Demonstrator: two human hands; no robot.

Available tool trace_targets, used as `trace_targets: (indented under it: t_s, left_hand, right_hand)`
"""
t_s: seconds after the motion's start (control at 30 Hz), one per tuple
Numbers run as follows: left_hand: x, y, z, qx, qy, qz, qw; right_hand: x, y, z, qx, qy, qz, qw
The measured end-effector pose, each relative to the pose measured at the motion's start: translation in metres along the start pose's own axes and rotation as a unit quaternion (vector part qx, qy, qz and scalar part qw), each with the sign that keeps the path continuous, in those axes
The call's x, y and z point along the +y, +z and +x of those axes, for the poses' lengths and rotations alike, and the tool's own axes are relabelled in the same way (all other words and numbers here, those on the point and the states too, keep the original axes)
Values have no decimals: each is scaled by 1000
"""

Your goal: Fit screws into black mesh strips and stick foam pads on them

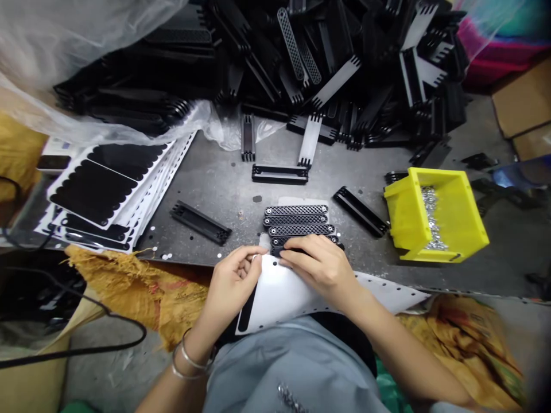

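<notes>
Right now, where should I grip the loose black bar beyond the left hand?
Pinch the black bar across its middle from above, thumb on one long side, fingers on the other. It lies flat and apart from other pieces on the perforated steel table, so both long sides look free.

Curled left hand (230, 282) beside right hand (321, 267)

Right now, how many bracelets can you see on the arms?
2. Both bracelets sit on the wrist above the left hand, which holds a white sheet. The right hand has none showing. Another could hide behind them.
</notes>
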State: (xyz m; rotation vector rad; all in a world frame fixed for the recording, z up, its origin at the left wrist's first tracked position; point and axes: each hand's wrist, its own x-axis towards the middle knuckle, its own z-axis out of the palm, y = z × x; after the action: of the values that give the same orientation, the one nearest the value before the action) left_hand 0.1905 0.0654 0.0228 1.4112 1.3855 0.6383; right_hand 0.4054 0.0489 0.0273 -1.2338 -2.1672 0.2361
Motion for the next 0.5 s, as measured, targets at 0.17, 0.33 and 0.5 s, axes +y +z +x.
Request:
trace_targets:
  t_s: [0.17,0.33,0.5]
  left_hand:
    - [-3,0,2,-11,9,20,1000]
    - [-7,7,3,-19,-24,-47,998]
    - [-7,15,9,-18,-35,-70,997]
  right_hand:
    - [4,-1,3,0,3,22,1000]
    - [6,1,2,0,-13,6,1000]
    - [4,4,-1,-10,-17,-27,999]
